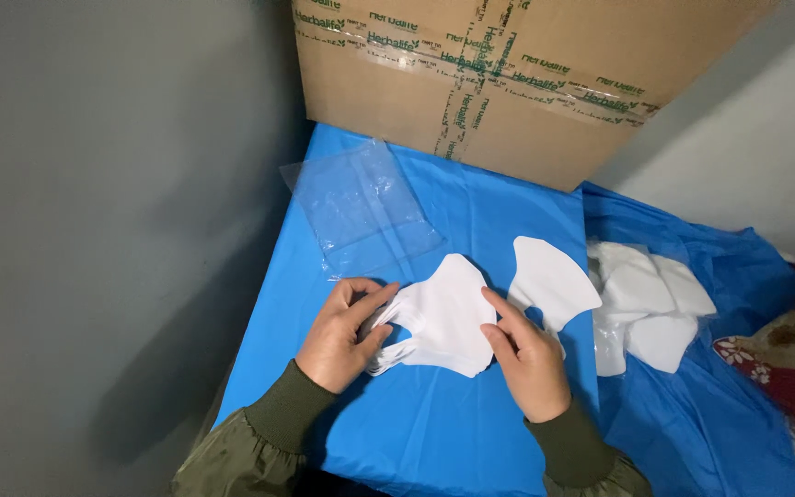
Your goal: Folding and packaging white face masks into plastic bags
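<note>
Two hands are at work on a stack of white masks (439,322) that sits on the blue sheet (434,433) near the middle of the view. The left hand (347,336) pinches the stack's ear-loop end from nine o'clock, thumb on top and fingers curled under. The right hand (526,354) presses the stack's three o'clock edge, index finger laid out flat on the top piece. I read this as squaring up or thumbing off a layer (the edges at the left fan out slightly). A next move would call for a clean pinch on one layer only, since the pieces are thin and cling together.

At two o'clock from the stack lies a single mask (554,281), just beside it. Farther toward three o'clock rests a pile of masks in a plastic wrap (646,304). An empty clear bag (361,207) lies flat at eleven o'clock, with a taped cardboard box (526,83) standing at twelve.

How many pieces the stack holds cannot be counted. The left fingertips are hidden under it, and the box top is cut off.
</note>
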